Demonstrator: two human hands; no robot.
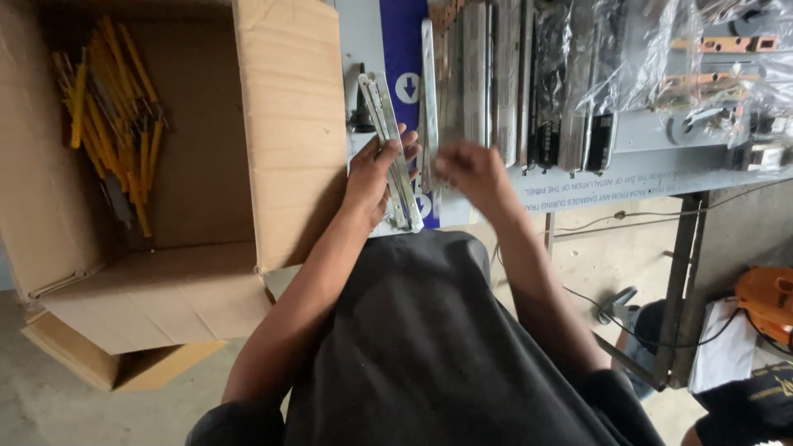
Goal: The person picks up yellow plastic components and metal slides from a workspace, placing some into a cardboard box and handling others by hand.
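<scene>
My left hand (376,175) grips a long silver metal rail (388,132) that lies lengthwise over the near edge of the grey workbench (661,157). My right hand (472,172) is blurred, just right of that rail, fingers curled near the lower end of a second upright metal rail (429,91); whether it holds anything cannot be told. Both forearms reach forward over my dark-clothed lap.
A big open cardboard box (289,124) stands at left, holding several yellow-handled tools (116,116). More metal rails and plastic-wrapped parts (628,58) lie across the bench. An orange device (766,301) and cables sit at lower right beside the bench leg (679,289).
</scene>
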